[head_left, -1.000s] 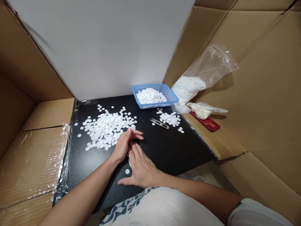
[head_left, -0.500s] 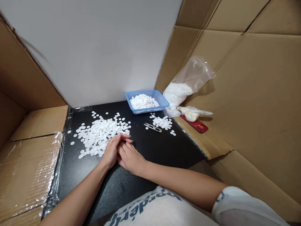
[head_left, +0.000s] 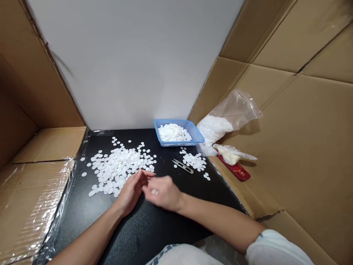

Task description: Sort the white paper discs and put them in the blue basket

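Observation:
My left hand [head_left: 132, 192] rests on its edge at the near side of a heap of small white discs [head_left: 118, 165]. It is half curled, its palm toward my right hand, and I see nothing held in it. Just to its right, my right hand [head_left: 165, 193] is closed, slightly blurred. A white disc [head_left: 154, 191] shows between its thumb and fingers; whether there are more inside is hidden. To the right of the heap, a pair of thread snips [head_left: 184, 166] lies on the black tabletop [head_left: 162, 228], beside a smaller pile of discs [head_left: 194, 162].
A blue plastic basket [head_left: 199, 139] with white discs in it stands against the back wall. Right of it are a clear zip bag [head_left: 213, 129] of white material, a small knotted bag [head_left: 231, 156] and a red case [head_left: 237, 172]. Cardboard panels [head_left: 303, 140] enclose the sides.
My right hand has drawn away from my left and turned, showing a white disc in its grip. The left hand has curled slightly. The camera view has tilted and shifted.

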`<state>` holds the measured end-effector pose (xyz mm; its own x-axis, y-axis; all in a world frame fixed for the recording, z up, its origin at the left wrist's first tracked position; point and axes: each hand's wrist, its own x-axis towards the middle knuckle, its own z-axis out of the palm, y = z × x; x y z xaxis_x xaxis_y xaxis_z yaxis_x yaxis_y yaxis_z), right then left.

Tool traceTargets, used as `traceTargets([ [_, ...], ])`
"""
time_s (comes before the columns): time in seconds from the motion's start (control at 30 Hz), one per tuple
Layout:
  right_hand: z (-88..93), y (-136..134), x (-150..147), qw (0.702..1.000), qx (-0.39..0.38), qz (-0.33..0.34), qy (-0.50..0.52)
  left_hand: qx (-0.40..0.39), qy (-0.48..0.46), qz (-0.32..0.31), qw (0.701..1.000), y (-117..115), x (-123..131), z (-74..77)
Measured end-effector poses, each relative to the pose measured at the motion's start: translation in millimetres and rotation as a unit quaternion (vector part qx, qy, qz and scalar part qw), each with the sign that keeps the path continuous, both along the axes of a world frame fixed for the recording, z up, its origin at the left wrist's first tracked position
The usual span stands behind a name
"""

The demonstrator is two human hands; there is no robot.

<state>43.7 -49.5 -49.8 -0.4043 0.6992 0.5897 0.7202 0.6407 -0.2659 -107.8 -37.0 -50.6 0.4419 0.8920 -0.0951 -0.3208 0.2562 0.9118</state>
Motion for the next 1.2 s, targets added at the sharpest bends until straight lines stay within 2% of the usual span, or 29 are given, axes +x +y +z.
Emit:
traceTargets([
  [0.07, 23.4, 37.7, 23.5, 0.998, -0.015, -0.062, 0.023, 0.018, 0.018, -0.005, 1.0, 0.5, 1.2, -1.5],
  [0.17, 49.9, 113.7, 64.1, 0.984, -0.036, -0.17, 0.047, 0.047, 0.055, -0.021, 0.997, -1.1, 2.2, 0.2],
  [0.23, 56.4, 157.7, 86.8, 0.973, -0.055, -0.217, 0.048, 0.136, 0.135, -0.058, 0.98, -6.2, 2.3, 0.4],
  [0.27, 56.5, 174.0, 95.3, 0.97, -0.065, -0.231, 0.046, 0.213, 0.196, -0.085, 0.954, -10.5, 2.4, -0.7],
  [0.3, 55.0, 185.9, 101.8, 0.968, -0.074, -0.237, 0.042, 0.303, 0.264, -0.113, 0.909, -15.9, 2.6, -3.0],
  [0.33, 52.3, 194.0, 106.7, 0.967, -0.082, -0.237, 0.036, 0.389, 0.33, -0.135, 0.849, -22.2, 2.8, -6.1],
  [0.4, 45.6, 201.3, 113.0, 0.969, -0.094, -0.228, 0.028, 0.498, 0.422, -0.144, 0.744, -36.2, 3.3, -12.9],
  [0.47, 40.5, 201.4, 117.5, 0.971, -0.103, -0.214, 0.025, 0.539, 0.482, -0.141, 0.676, -48.7, 3.3, -16.4],
  [0.5, 39.3, 199.8, 119.4, 0.972, -0.105, -0.207, 0.028, 0.553, 0.498, -0.141, 0.653, -53.2, 2.9, -15.8],
  [0.53, 39.2, 197.2, 120.9, 0.974, -0.103, -0.2, 0.033, 0.555, 0.507, -0.14, 0.644, -56.3, 2.4, -13.7],
  [0.57, 40.0, 193.3, 121.8, 0.976, -0.096, -0.193, 0.041, 0.551, 0.51, -0.14, 0.646, -57.8, 1.6, -10.2],
  [0.63, 42.6, 179.4, 120.1, 0.979, -0.073, -0.177, 0.065, 0.527, 0.506, -0.144, 0.668, -57.0, 0.2, -1.6],
  [0.7, 43.4, 154.8, 112.3, 0.984, -0.055, -0.147, 0.087, 0.5, 0.499, -0.158, 0.69, -53.3, -0.6, 5.3],
  [0.8, 35.8, 99.1, 90.2, 0.991, -0.082, -0.051, 0.091, 0.479, 0.496, -0.165, 0.705, -47.9, 0.2, 5.7],
  [0.83, 31.3, 78.4, 81.4, 0.99, -0.112, 0.01, 0.086, 0.472, 0.488, -0.151, 0.718, -46.6, 0.7, 3.4],
  [0.87, 26.5, 58.4, 72.7, 0.97, -0.192, 0.113, 0.096, 0.465, 0.473, -0.125, 0.738, -45.5, 1.2, 0.7],
  [0.9, 21.9, 40.3, 64.5, 0.938, -0.277, 0.168, 0.124, 0.458, 0.452, -0.089, 0.76, -44.5, 1.7, -1.8],
  [0.93, 18.0, 24.7, 56.8, 0.899, -0.36, 0.18, 0.173, 0.456, 0.425, -0.046, 0.78, -43.3, 2.2, -3.2],
  [0.97, 15.1, 12.3, 49.9, 0.847, -0.442, 0.187, 0.229, 0.46, 0.399, -0.005, 0.793, -41.9, 3.0, -3.1],
  [1.03, 12.6, -2.5, 37.9, 0.732, -0.557, 0.198, 0.339, 0.483, 0.367, 0.044, 0.794, -37.4, 6.4, 2.7],
  [1.07, 12.8, -5.2, 32.6, 0.692, -0.581, 0.194, 0.381, 0.5, 0.365, 0.047, 0.784, -34.0, 9.5, 8.1],
  [1.1, 13.8, -4.9, 27.9, 0.67, -0.588, 0.185, 0.413, 0.508, 0.373, 0.039, 0.775, -29.6, 13.6, 14.6],
  [1.13, 15.3, -2.0, 23.9, 0.666, -0.58, 0.17, 0.437, 0.515, 0.388, 0.022, 0.764, -24.4, 18.4, 21.7],
  [1.2, 19.8, 11.1, 19.9, 0.688, -0.541, 0.134, 0.464, 0.526, 0.408, -0.001, 0.746, -12.4, 28.2, 35.4],
])
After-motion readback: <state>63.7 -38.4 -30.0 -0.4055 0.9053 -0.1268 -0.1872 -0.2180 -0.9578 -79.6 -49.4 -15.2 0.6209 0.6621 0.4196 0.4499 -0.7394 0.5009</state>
